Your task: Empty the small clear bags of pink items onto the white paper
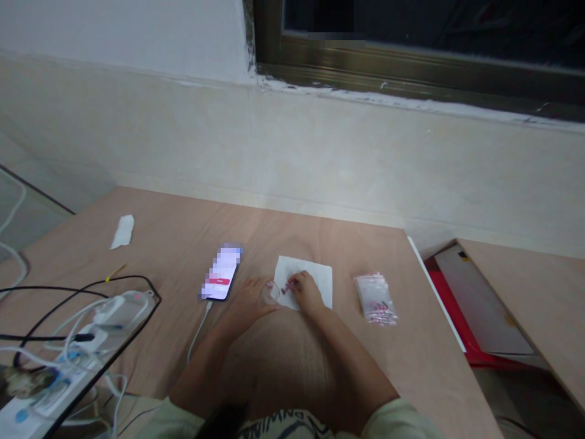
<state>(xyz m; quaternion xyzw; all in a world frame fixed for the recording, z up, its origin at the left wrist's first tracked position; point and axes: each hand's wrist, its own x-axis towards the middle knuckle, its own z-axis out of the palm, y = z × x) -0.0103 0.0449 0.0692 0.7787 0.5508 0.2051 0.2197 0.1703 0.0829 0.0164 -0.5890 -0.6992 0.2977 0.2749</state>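
My left hand [247, 302] grips a small clear plastic cup [270, 293] at the near edge of a white paper napkin [305, 281]. My right hand [306, 291] sits on the napkin, its fingertips pinching a tiny pink piece [287, 286] beside the cup. A few dark bits lie on the napkin by the fingers. To the right, a small clear plastic bag [375, 299] of pink pieces lies on the wooden table [365, 360], apart from both hands.
A smartphone [222, 272] with a white charging cable lies left of my hands. Further left are a crumpled white tissue [122, 231] and a tangle of cables and adapters [109, 317]. The table's right edge drops to a red object and boards.
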